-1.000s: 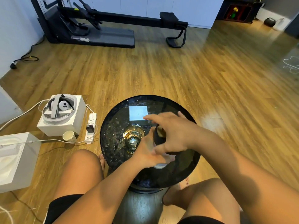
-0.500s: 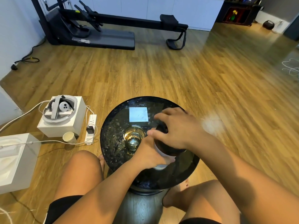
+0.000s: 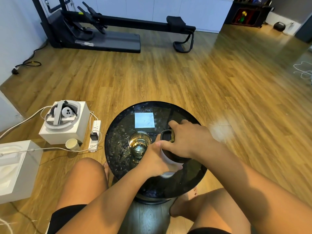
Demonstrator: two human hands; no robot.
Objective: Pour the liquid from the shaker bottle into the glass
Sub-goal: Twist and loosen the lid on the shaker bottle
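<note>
Now | change: right hand [image 3: 187, 141], fingers curled on the black plastic flip lid [image 3: 166, 136], has slid back, exposing its flap | left hand [image 3: 155, 159] grips white plastic shaker bottle [image 3: 168, 173], upright, right of centre on round black table [image 3: 116, 132], just beside clear glass tumbler [image 3: 140, 142] | judgement: spout being opened; pour pending.

Right grip [image 3: 187, 141], 1.0 s ago: fingers reached flat across the top of the bottle [image 3: 166, 159] toward the glass [image 3: 140, 141]. 0.5 s ago: fingers curled down, covering the lid. Now: fingers [image 3: 173, 124] are drawn back to the right, and the thumb [image 3: 160, 145] has come round to the near-left edge. A black rounded-square flap [image 3: 166, 136] of the lid is newly uncovered between them, and an olive patch shows again beside it. The flap is possibly flipped up, but the view is too poor to confirm.
</note>
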